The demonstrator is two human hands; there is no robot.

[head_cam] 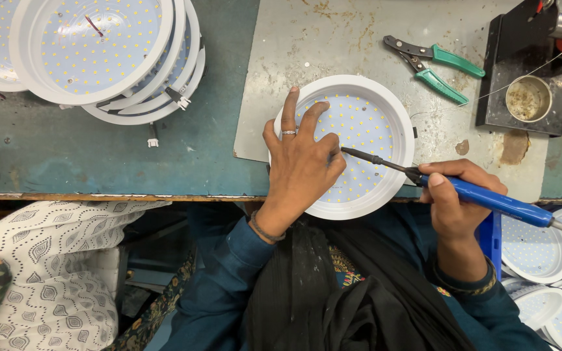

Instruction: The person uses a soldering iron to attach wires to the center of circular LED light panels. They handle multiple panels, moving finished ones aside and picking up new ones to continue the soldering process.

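Left hand (300, 162) flat, fingers spread, pressing down on round white LED panel light (359, 130) at frame centre, on grey metal plate (333, 39) on the worktop (99, 149). Right hand (453, 195) closed around blue-handled soldering iron (489, 200), tip on the LED board beside left thumb. Green-handled pliers (440, 65) upper right; stack of matching lights (105, 52) upper left.

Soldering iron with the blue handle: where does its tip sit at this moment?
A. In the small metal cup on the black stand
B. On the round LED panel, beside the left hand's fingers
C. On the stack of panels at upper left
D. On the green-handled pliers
B: the right hand holds the soldering iron with its tip on the round LED panel, next to the left hand pressing that panel.
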